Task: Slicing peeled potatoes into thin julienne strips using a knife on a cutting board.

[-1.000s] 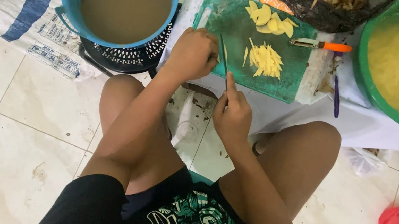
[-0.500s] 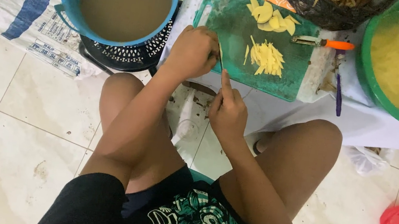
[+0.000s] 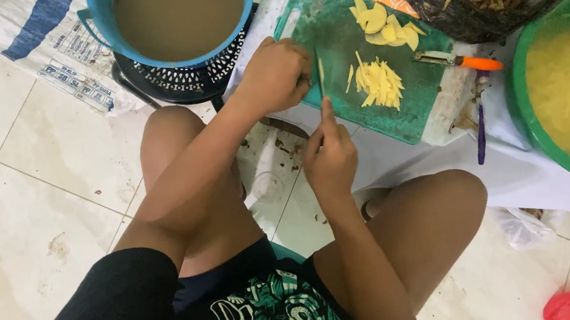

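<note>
Fingers of the left hand (image 3: 276, 77) curl over a pale potato piece on the green plastic cutting board (image 3: 332, 33) at upper centre; the right hand (image 3: 329, 160) grips a thin knife (image 3: 324, 84), best kept clear of knuckles.

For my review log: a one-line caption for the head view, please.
Seated person's left hand steadies potato slices while right hand works a knife on a green board, beside cut strips.

Likely home kitchen: tiled floor (image 3: 16, 167), cutting board (image 3: 332, 33), basins (image 3: 532, 39).

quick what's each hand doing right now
Left hand: closed, pressing a potato piece on the cutting board.
Right hand: closed on a knife.
</note>
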